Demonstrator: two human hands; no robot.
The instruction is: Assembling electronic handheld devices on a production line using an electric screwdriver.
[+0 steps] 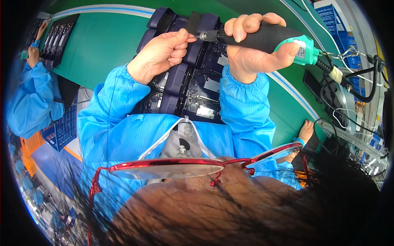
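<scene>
My right hand (250, 51) is wrapped round a black and green electric screwdriver (266, 37), which lies almost level and points left. Its metal chuck (210, 36) faces my left hand (162, 53). There the thumb and fingers are pinched on the thin screwdriver bit (197, 37); whether a small screw is also between them is hidden. Below both hands, several dark plastic housings (174, 92) stand side by side in rows, with circuit parts and pale labels showing inside. The bit is above the housings, and I cannot tell whether anything touches them.
A green work mat (106, 45) covers the bench. From the screwdriver a cable (324, 65) and hook lead right to a metal frame. A co-worker's blue sleeve (35, 98) and tray of parts (61, 39) are at left; another person's hand (306, 131) rests at right. Blue crates (328, 20) stand far right.
</scene>
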